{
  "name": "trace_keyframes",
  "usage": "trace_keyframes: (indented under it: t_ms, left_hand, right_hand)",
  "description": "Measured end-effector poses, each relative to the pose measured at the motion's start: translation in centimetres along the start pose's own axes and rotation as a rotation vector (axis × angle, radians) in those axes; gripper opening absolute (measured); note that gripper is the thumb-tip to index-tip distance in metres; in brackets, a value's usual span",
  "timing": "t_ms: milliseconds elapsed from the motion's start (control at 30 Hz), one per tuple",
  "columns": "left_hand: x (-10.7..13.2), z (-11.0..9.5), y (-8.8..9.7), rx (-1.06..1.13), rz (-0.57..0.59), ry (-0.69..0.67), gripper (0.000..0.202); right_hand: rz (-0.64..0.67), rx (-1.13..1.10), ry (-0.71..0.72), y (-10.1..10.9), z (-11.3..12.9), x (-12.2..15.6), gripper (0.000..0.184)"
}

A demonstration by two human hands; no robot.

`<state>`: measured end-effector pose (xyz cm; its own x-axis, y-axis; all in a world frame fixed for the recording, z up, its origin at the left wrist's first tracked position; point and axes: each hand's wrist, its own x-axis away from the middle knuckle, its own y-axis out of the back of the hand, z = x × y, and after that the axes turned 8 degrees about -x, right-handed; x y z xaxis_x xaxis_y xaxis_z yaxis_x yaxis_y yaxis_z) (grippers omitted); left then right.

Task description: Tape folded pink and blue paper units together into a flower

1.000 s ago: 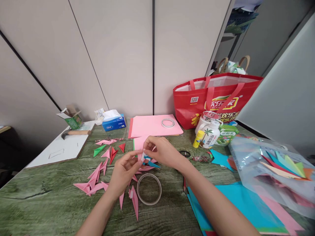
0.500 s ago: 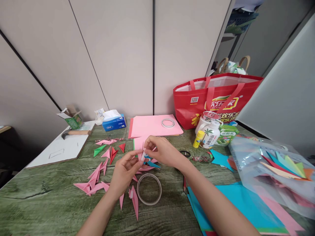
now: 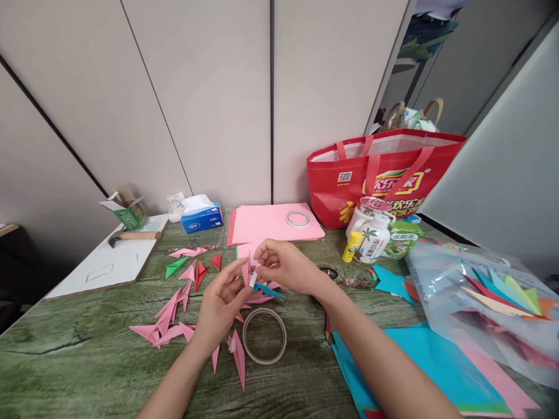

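Just behind the large tape ring [image 3: 285, 340], above the desk [image 3: 87, 361], your right hand [image 3: 286, 269] has its grip pinched shut, thumb against forefinger, on a small white strip [image 3: 254, 278]. Your left hand [image 3: 220, 302] meets it there, its grip closed on a folded paper piece [image 3: 246, 271], pink with a blue point jutting toward the right hand. The strip's lower end touches that piece, though whether it is stuck down you cannot tell from here. Both things look feather-light and limp at the edges. The strip is likely tacky and apt to curl onto your fingertip, so hold it by its very end. The folded piece is stiffer along its creases and is best held there, since its points would crush easily. Left of the ring lie scattered pink triangles [image 3: 174, 314], touching one another in places. Beyond the ring sits a stack of pink sheets [image 3: 262, 227] carrying a smaller tape ring [image 3: 298, 218]. Well to the right of the large ring stand a glue stick [image 3: 353, 246] and a red bag [image 3: 375, 174].
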<state>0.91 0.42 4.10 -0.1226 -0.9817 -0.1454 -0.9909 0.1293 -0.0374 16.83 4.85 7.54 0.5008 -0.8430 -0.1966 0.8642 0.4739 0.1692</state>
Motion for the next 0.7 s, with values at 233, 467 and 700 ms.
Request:
trace_keyframes:
  t_ms: [233,467,700]
  left_hand:
    - [0.1,0.1,-0.1,-0.03,0.003,-0.02,0.045]
    - [0.3,0.4,0.0,-0.055,-0.001,-0.056,0.045]
    - [0.4,0.8,0.1,-0.177,-0.053,-0.026,0.06]
  right_hand:
    - [-0.034,-0.007,0.004,-0.5,-0.1,-0.1,0.019]
    - [-0.136,0.002,0.048,-0.7,0.0,-0.3,0.018]
    - [-0.059,-0.144,-0.013,-1.3,-0.5,-0.4,0.019]
